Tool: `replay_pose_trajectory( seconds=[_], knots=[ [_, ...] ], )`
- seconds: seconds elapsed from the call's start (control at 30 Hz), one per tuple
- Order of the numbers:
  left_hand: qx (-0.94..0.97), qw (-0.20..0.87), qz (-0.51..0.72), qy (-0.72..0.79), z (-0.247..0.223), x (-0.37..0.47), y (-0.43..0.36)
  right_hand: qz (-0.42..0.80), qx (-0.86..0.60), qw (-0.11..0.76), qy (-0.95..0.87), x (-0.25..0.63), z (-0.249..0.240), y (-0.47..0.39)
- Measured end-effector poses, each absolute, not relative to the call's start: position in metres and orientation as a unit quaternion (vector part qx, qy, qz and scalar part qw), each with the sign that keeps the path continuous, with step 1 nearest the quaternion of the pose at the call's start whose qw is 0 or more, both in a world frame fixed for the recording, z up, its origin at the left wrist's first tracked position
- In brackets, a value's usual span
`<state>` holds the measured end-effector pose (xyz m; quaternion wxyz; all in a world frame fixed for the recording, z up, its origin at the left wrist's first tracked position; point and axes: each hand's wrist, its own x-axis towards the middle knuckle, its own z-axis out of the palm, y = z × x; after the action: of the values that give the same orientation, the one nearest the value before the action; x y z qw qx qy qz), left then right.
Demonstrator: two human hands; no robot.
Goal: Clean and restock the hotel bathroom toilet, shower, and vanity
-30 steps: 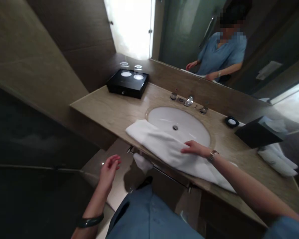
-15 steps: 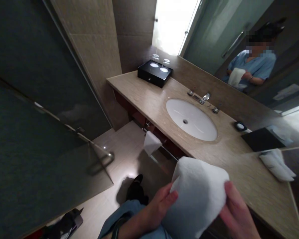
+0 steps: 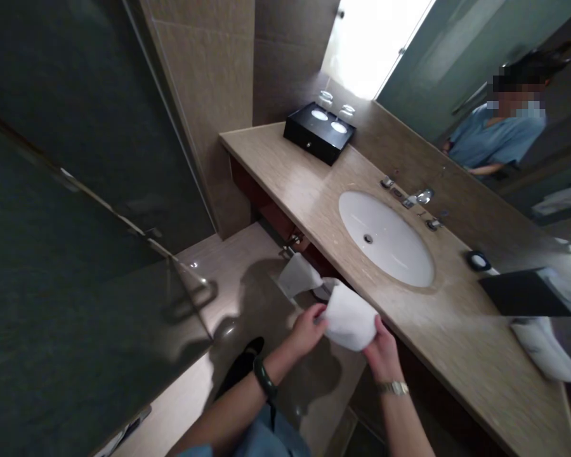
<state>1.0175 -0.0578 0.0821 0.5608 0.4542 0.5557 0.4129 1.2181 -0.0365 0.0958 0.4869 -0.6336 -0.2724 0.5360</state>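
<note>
A folded white towel [image 3: 351, 318] is stretched between my two hands at the front edge of the counter, beside the metal rail [image 3: 289, 251] beneath it. My left hand [image 3: 308, 331] is closed on the towel's left edge. On the opposite edge, my right hand [image 3: 383, 350] grips it with the thumb on top. Part of the towel's far side reaches the rail; whether it lies over the bar I cannot tell. Just to the left, a second white towel [image 3: 299, 277] hangs on that rail.
The stone counter [image 3: 285, 184] holds an oval sink [image 3: 385, 238], a faucet [image 3: 423, 195], a black box [image 3: 318, 133] with two glasses, a dark tissue box [image 3: 528, 292] and a rolled white towel [image 3: 545, 349]. A glass door [image 3: 90, 304] stands at left. A mirror reflects a person.
Both hands have moved forward and down with the towel, from near my body to the rail under the counter. The view has shifted slightly.
</note>
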Motion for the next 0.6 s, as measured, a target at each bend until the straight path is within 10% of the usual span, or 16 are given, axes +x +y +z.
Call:
replay_pose_trajectory(
  seconds=[0.4, 0.6],
  knots=[
    [0.562, 0.375, 0.331, 0.658, 0.016, 0.952, 0.049, 0.237, -0.684, 0.192, -0.663, 1.207, 0.014, 0.020],
    [0.601, 0.329, 0.254, 0.683, 0.009, 1.006, 0.093, 0.332, -0.635, 0.255, -0.649, 1.236, 0.012, -0.015]
  ],
)
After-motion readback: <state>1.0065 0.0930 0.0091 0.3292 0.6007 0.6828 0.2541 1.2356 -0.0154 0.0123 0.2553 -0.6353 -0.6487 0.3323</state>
